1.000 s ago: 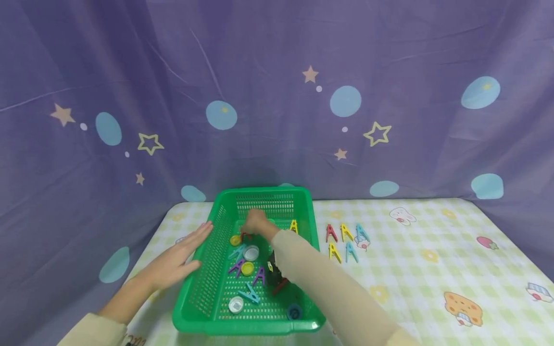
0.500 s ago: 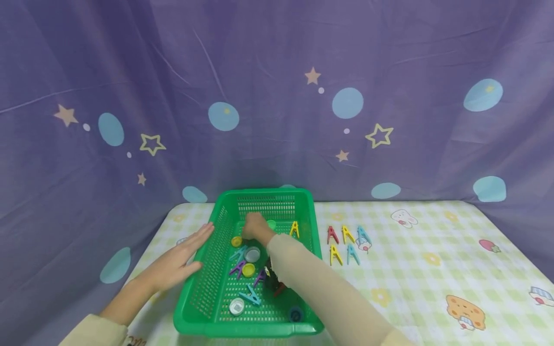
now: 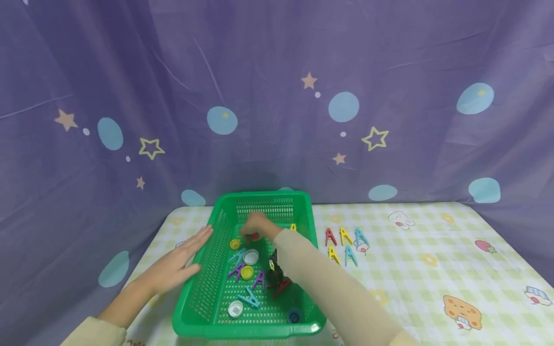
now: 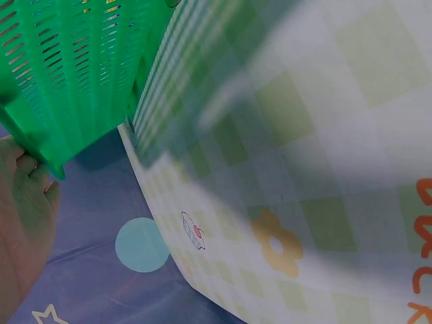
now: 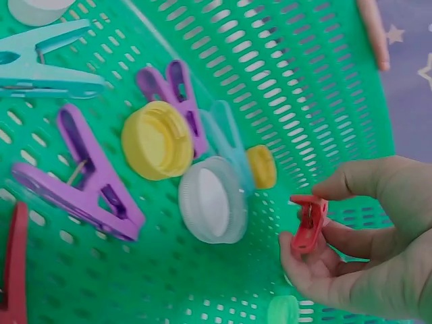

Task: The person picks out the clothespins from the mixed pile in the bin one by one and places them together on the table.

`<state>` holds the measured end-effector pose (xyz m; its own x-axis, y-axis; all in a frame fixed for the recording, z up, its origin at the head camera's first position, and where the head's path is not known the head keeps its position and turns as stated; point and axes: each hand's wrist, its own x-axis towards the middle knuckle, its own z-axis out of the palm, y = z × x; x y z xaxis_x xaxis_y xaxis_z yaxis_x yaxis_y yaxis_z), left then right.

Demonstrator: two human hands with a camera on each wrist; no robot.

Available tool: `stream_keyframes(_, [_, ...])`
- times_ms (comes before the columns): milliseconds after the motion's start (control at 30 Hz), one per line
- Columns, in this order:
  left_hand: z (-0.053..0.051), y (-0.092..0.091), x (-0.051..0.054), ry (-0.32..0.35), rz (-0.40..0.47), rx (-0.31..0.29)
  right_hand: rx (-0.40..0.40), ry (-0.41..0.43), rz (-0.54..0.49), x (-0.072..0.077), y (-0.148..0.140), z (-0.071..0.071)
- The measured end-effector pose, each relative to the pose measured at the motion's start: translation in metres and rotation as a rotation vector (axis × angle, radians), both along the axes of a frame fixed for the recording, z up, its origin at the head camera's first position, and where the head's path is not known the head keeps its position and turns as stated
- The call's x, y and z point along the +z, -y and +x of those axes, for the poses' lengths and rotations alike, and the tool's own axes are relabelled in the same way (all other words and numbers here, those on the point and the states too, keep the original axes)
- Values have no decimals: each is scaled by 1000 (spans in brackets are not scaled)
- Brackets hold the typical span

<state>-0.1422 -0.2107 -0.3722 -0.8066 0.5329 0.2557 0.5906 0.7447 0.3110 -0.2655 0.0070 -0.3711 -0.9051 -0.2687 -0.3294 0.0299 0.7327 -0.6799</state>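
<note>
Deep in a green plastic basket (image 3: 259, 330), my right hand (image 3: 258, 226) pinches a red clothespin (image 5: 308, 233) between thumb and fingers. Around it lie a clear cap (image 5: 212, 200), yellow caps (image 5: 156, 140), purple clothespins (image 5: 86, 177) and light blue clothespins (image 3: 249, 298). A small green cap (image 5: 283, 310) sits close below the right hand in the right wrist view. My left hand (image 3: 182, 262) lies against the basket's left rim, its fingers straight. The right sleeve covers part of the basket's right side.
Right of the basket, a red clothespin (image 3: 330, 236), yellow clothespins (image 3: 345, 235) and blue clothespins (image 3: 351, 255) stand in two rows on the checked tablecloth (image 3: 415, 278). A dark blue cap (image 3: 294, 315) lies in the basket's near right corner. Behind hangs a purple curtain (image 3: 268, 158).
The red clothespin under my right hand, hidden from the head view half a second ago, shows again. The right hand has shifted only slightly; the left hand stays at the rim.
</note>
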Motion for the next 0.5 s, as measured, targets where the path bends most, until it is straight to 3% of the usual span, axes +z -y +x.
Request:
stream_keyframes(233, [-2,0,-1,-11,-1,-8,-24,55,-126,19,-15,6])
stream_keyframes(500, [-1,-1,0,-10,4,-5,49,119,-169,40,-34,0])
